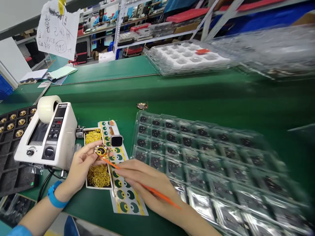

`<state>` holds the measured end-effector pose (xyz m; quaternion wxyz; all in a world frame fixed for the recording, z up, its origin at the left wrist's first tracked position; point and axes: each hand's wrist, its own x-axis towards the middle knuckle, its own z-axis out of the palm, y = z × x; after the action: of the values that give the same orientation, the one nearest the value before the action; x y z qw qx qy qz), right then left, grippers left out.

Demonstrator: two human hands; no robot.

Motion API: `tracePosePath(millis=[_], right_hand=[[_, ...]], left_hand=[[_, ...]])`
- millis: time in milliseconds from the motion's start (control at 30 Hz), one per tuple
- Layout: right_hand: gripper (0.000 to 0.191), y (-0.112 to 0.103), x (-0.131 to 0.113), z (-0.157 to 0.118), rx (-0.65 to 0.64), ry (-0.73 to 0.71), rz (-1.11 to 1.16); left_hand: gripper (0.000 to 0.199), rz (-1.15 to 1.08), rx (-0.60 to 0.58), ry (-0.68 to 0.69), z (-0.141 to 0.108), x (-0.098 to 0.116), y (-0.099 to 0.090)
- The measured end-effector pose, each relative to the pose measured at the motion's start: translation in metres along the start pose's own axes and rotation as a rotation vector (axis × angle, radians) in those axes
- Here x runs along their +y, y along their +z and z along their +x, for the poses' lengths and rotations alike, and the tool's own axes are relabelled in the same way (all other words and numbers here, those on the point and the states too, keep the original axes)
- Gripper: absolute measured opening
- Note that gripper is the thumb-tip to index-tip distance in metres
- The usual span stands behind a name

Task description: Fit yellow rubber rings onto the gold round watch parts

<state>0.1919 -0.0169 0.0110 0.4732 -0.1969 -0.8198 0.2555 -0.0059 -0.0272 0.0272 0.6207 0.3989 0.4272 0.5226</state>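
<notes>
Disc (101,151) in left hand (81,164); tabletop (128,132) gap parts sheet (120,183) from tray (136,134).

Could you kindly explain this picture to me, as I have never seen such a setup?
There is no robot here: these are a person's bare hands, seen by a camera worn on that person's head, looking forward and down. The left hand holds a round gold part; the right hand holds an orange stick, its tip at that part. On the green table, left to right, are a black tray, a white machine with a roll on top, a box of yellow rings, a sheet with green and yellow shapes, and a clear tray of dark parts.
</notes>
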Motion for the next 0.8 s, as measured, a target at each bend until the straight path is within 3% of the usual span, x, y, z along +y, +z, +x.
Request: tracePosePath(millis=[100,200,300,433,567,700,800], right_hand=[[0.030,0.002,0.006,-0.004,-0.092,-0.204,-0.285],[0.035,0.005,0.008,-0.005,-0.156,-0.288,-0.484],[0.029,0.006,0.005,-0.003,-0.084,-0.279,-0.454],[0.028,0.005,0.000,-0.001,0.121,-0.081,-0.265],[0.032,0.008,-0.001,-0.001,0.181,0.028,-0.156],[0.032,0.014,0.004,-0.001,0.181,-0.070,-0.226],[0.025,0.016,0.006,-0.003,0.068,-0.214,-0.413]], left_hand=[[0.031,-0.011,0.044,-0.027,0.002,0.001,-0.002],[0.035,-0.020,0.099,-0.060,0.003,0.000,-0.002],[0.041,-0.036,0.099,-0.087,0.003,-0.001,0.001],[0.046,-0.044,0.036,-0.120,0.000,-0.004,0.005],[0.049,-0.019,-0.001,-0.138,-0.003,-0.007,0.008],[0.047,-0.013,0.006,-0.141,-0.004,-0.009,0.009],[0.040,-0.021,0.040,-0.142,-0.003,-0.011,0.009]])
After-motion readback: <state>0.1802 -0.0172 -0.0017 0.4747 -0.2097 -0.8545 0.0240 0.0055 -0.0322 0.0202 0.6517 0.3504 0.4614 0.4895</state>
